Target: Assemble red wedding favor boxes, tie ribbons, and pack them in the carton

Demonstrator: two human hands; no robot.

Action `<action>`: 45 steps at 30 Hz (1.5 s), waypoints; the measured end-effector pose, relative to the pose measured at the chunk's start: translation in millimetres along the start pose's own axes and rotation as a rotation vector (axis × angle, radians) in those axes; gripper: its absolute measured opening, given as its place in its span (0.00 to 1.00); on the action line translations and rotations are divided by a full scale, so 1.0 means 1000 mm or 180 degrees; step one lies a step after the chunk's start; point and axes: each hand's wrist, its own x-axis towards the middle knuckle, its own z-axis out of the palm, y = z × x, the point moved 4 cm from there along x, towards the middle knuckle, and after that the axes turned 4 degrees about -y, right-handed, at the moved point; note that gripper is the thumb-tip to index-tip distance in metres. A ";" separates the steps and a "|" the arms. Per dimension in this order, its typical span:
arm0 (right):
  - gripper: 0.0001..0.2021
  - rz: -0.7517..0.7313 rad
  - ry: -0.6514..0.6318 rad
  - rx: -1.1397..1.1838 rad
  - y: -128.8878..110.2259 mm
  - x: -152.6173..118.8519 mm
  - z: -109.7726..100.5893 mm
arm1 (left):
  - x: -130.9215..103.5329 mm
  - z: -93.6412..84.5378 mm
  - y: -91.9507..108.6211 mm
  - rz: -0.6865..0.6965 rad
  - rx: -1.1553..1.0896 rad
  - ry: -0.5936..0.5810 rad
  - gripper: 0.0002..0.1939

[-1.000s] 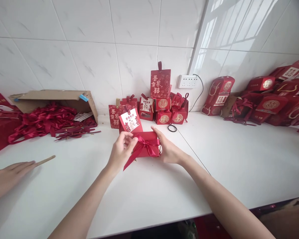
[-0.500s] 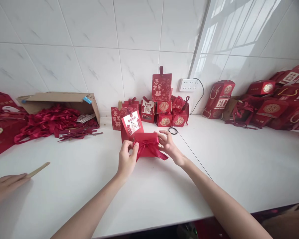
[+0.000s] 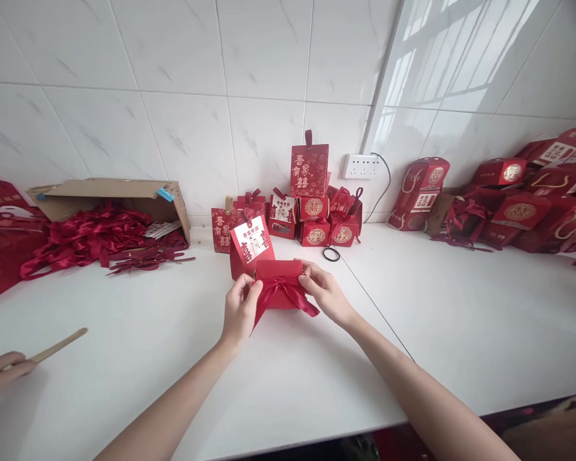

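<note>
A small red box (image 3: 279,301) with a dark red ribbon bow (image 3: 281,286) on its front is at the middle of the white table. My left hand (image 3: 242,307) pinches its left edge, thumb in front. At the right edge, my right hand (image 3: 327,293) grips the box, with the thumb on the front and the fingers behind. Just behind stands a red box with a white printed label (image 3: 252,241). Farther back, a darker red box (image 3: 310,170) rests on top of several small red boxes.
A cardboard box (image 3: 110,187) of red ribbons lies at the left. At the lower left, another person's hand (image 3: 4,374) holds a flat wooden stick (image 3: 60,346). A black ring (image 3: 331,254), a power strip (image 3: 363,167) and piled red boxes (image 3: 521,211) are at the right.
My right hand has closed on the right edge of the box, where its fingers were raised before. The ribbon's left tail now hangs lower. The other person's hand has moved left and down with the stick.
</note>
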 end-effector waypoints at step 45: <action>0.14 -0.0311 -0.0461 -0.0632 -0.010 -0.001 -0.004 | 0.003 0.002 0.028 0.0848 0.1010 -0.0626 0.12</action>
